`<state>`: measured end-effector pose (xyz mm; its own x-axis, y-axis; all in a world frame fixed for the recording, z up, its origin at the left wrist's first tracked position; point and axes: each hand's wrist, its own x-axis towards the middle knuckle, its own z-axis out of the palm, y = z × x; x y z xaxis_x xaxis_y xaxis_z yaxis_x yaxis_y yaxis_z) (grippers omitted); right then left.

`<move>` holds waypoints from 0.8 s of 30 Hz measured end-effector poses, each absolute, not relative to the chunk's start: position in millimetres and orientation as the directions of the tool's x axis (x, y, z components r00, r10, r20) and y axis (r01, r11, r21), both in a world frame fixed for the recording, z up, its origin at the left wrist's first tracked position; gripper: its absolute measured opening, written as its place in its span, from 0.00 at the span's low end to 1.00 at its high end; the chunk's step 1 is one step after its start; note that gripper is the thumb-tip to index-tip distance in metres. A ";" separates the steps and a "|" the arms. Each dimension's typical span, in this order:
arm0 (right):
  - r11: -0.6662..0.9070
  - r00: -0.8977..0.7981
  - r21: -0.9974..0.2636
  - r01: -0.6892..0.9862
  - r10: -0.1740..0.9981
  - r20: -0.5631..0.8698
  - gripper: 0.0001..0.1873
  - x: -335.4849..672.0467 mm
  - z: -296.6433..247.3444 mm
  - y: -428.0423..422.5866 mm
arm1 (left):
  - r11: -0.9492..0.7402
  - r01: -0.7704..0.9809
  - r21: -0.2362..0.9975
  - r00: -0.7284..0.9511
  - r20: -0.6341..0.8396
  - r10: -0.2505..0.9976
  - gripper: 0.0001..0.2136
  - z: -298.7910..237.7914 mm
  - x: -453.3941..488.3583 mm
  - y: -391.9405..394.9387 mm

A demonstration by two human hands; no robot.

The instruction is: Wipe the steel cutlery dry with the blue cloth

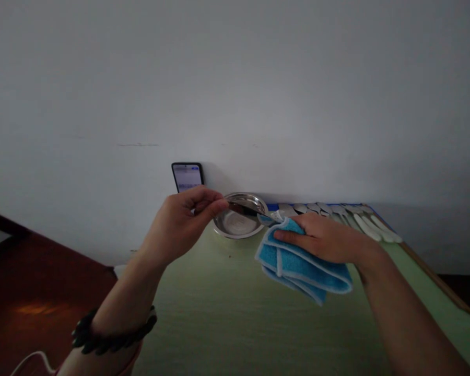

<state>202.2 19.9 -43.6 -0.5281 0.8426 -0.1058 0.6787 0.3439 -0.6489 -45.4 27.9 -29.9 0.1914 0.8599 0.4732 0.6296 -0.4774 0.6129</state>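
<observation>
My left hand (184, 219) is closed in a pinch on the handle end of a metal utensil (247, 210), a knife or spoon, held level above the table. Its far end goes into a folded blue cloth (301, 266) with white edging. My right hand (323, 237) is wrapped round that cloth and the utensil's tip. Both hands hover just in front of a shiny steel bowl (241, 223). A dark bead bracelet (109, 334) sits on my left wrist.
A row of several spoons with pale handles (348, 216) lies on the green table (227, 313) at the back right. A lit phone (187, 176) leans on the white wall behind the bowl. A dark brown surface (31, 292) lies to the left.
</observation>
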 end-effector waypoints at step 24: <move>0.234 -0.557 -0.802 0.549 0.818 -0.143 0.23 230.8 -47.3 11.0 | -0.245 -0.251 0.936 -0.003 0.252 0.968 0.08 -61.0 27.6 22.2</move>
<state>230.8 11.0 -47.3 -0.5574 0.8178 -0.1435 0.5493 0.2336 -0.8023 27.6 22.2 -61.0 -0.0028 0.9677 0.2521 -0.2514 -0.2446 0.9365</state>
